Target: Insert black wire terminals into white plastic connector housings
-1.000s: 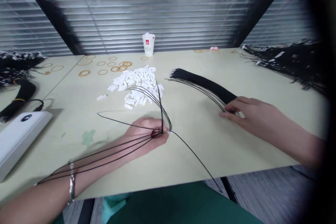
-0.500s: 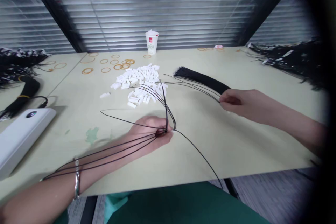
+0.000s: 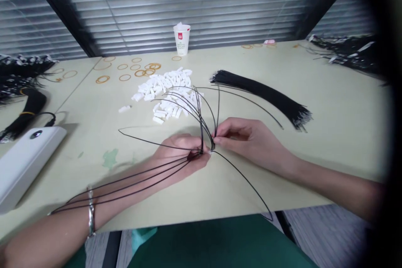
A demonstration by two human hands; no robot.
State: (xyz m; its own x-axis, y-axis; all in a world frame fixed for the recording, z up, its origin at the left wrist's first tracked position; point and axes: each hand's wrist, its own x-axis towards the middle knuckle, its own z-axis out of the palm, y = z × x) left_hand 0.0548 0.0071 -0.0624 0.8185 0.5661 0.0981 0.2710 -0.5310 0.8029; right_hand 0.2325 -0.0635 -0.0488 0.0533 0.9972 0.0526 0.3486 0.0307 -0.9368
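Right hand (image 3: 248, 140) now beside left hand (image 3: 185, 153), cords (image 3: 191, 109) between.

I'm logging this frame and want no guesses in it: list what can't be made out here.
- Head view: how many black strands the left hand pinches; they overlap and are too thin.
- The right hand fingertips' grip at the crossing point; the fingers cover it.
- The print on the paper cup; too small.
- The black piles at far right; a dark vignette cuts them off.
- The white device at left; the frame edge crops it.
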